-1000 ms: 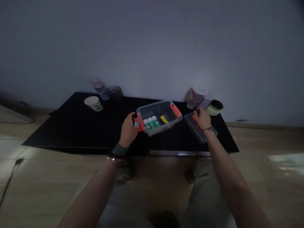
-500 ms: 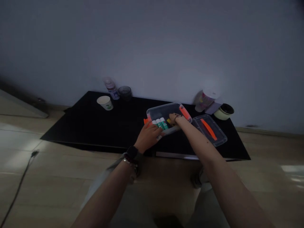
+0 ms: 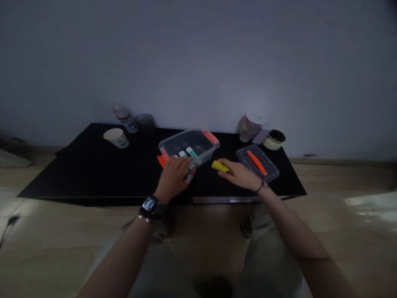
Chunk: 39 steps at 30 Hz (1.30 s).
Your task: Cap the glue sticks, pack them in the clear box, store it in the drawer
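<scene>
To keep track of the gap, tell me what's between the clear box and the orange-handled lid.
In the head view, black tabletop shows there, with the right hand toward the near side, holding a yellow stick.

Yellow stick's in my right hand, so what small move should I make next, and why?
Probably lower your right hand and set the yellow stick on the black tabletop, since it's outside the plastic box, to its right, and your left hand is at the box's near side.

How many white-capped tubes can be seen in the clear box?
3 in the clear box, side by side: right tube, middle tube and left tube, whose cap barely shows past the left hand; more may be hidden.
</scene>
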### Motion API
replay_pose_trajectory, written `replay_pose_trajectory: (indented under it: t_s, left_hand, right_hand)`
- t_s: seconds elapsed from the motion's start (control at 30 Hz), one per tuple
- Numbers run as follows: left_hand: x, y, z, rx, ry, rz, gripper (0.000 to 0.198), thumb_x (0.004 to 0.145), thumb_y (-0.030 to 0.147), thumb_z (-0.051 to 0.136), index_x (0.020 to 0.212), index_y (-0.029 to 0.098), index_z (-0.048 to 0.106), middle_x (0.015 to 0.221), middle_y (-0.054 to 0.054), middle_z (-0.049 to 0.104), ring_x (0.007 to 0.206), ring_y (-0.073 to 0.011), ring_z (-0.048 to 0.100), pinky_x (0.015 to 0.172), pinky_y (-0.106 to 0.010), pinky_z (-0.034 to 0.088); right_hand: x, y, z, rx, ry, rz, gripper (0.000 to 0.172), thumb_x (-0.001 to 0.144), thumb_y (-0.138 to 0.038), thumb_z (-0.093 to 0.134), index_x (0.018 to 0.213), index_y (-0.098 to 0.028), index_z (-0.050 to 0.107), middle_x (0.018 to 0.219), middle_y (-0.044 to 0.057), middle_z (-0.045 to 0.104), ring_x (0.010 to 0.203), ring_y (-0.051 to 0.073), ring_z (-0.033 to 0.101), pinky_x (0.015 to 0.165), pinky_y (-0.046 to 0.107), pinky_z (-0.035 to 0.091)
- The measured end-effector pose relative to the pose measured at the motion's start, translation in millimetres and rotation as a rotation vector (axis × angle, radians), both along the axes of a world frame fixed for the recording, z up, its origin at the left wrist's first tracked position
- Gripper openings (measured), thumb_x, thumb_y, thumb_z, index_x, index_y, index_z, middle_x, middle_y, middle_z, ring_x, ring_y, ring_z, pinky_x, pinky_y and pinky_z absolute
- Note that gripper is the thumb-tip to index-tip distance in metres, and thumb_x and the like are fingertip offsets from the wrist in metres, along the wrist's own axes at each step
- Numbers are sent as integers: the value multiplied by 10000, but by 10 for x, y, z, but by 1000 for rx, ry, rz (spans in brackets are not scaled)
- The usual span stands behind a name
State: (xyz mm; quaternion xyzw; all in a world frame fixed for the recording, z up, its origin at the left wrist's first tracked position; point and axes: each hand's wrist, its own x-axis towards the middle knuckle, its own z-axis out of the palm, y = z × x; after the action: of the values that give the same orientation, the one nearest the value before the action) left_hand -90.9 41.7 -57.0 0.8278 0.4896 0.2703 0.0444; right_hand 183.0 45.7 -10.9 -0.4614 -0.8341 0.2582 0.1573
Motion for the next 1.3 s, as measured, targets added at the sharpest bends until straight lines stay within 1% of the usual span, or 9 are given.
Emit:
replay_pose_trajectory:
  t_s: [0.13,0.27,0.43,0.57,0.73,0.83,0.97,1.17,1.3]
  left_hand:
    - [318,-302,-70,-201,-156,-226,495,950,378,516,1405,184,502,1372,-144,591,1306,-306,513,1181,-525,289]
    - [536,-475,-211,-580,-546,-309,581,983,440,467,1484,167,359,1491,-183,470,1361,-291,477,1136,-475,389]
    - [665,-481,-402,-924,-855,-381,646,931,553,536,1439,190,369,1314,-152,599,1236,-281,567,1057,-454,456]
    - [680,-461,-481,-943,-888,-336,656,908,604,546,1397,193,403,1220,-134,617,1116,-254,600,1014,-437,470]
    - [657,-445,-465,-866,-810,-298,616,917,595,528,1360,176,444,1206,-135,596,1064,-238,585,982,-417,470]
    - [643,-445,-407,-834,-773,-310,599,914,591,531,1338,173,460,1153,-120,608,1056,-238,581,960,-401,473]
    - [639,-487,-278,-922,-656,-363,462,956,582,454,1151,177,559,949,-66,619,895,-199,577,851,-347,484]
    - [637,-641,-154,-984,-632,-342,480,963,622,396,964,178,581,815,-28,562,754,-163,510,731,-300,456]
    - [624,-774,-37,-1099,-630,-446,468,987,594,359,969,181,579,799,-22,547,703,-143,479,678,-286,448]
  right_hand:
    - [-71,-215,-310,-112,-10,24,257,938,-413,601,1056,-185,602,909,51,662,798,180,618,711,280,416]
    - [-159,-287,-427,-269,332,10,368,1001,-526,418,1046,-191,563,841,17,591,758,148,559,677,265,433]
    - [-262,-373,-468,-187,442,-57,373,947,-544,506,1053,-194,578,930,47,581,857,179,535,751,306,449]
    - [-291,-383,-546,-314,580,-77,413,908,-473,586,1223,-218,510,954,27,596,830,165,561,734,297,466]
    - [-318,-401,-595,-318,656,-197,350,851,-469,645,1055,-236,483,847,-18,568,771,152,573,707,277,470]
    - [-298,-411,-536,-215,563,-248,339,827,-472,673,993,-232,500,813,-26,551,733,146,547,675,268,441]
    - [-224,-398,-460,-99,450,-265,287,925,-500,540,852,-222,533,719,-30,498,631,124,458,588,253,354]
    - [-184,-495,-411,-202,351,-137,230,918,-413,556,802,-225,493,612,-65,468,545,100,426,536,236,287]
    - [-234,-686,-299,-242,368,-123,276,917,-389,530,716,-225,437,543,-76,400,491,87,368,495,231,252]
